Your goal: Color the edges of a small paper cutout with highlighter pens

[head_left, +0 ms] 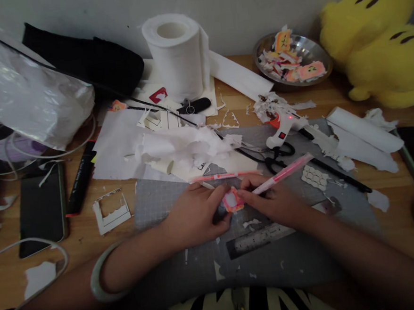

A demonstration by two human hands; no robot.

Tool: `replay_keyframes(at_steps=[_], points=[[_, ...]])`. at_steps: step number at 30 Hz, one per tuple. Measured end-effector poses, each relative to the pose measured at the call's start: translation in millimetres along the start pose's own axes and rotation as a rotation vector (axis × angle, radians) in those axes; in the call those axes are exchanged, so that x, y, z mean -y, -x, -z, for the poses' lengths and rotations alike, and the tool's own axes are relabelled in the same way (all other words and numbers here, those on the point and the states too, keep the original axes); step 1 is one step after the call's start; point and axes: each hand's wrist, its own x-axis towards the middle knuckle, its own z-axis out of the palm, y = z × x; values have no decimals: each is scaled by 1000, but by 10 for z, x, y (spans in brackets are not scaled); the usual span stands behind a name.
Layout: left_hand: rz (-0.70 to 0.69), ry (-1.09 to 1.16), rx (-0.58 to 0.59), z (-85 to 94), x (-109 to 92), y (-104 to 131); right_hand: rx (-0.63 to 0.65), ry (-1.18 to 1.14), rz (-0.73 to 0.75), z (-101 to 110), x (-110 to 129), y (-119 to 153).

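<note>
Between my hands is a small square paper piece (233, 200) with a pink and orange border and a pale middle. My left hand (200, 212) pinches its left edge, thumb and fingers around it. My right hand (274, 200) is closed around a pink marker (282, 173) that slants up to the right; its fingertips touch the piece's right edge, and the marker's tip is hidden. Another pink pen (226, 176) lies just beyond my hands. Below them a metal ruler (258, 238) rests on the grey cutting mat (167, 195).
Behind are a paper roll (175, 58), crumpled paper (188, 144), scissors (278, 157) and a glue gun (283, 128). A metal bowl (318, 52) of scraps stands by yellow plush toys (380, 43). Phones (42, 209) lie at both sides, a black marker (81, 178) at left.
</note>
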Motion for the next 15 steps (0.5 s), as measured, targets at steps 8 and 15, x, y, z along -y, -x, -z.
replay_keyframes(at_steps=[8,15], points=[[-8,-36,-8,-7,5,3,-63,-89,-41,-11,-31,7],[3,-20,16,4,0,-7,-75,-81,-54,-17,-35,2]])
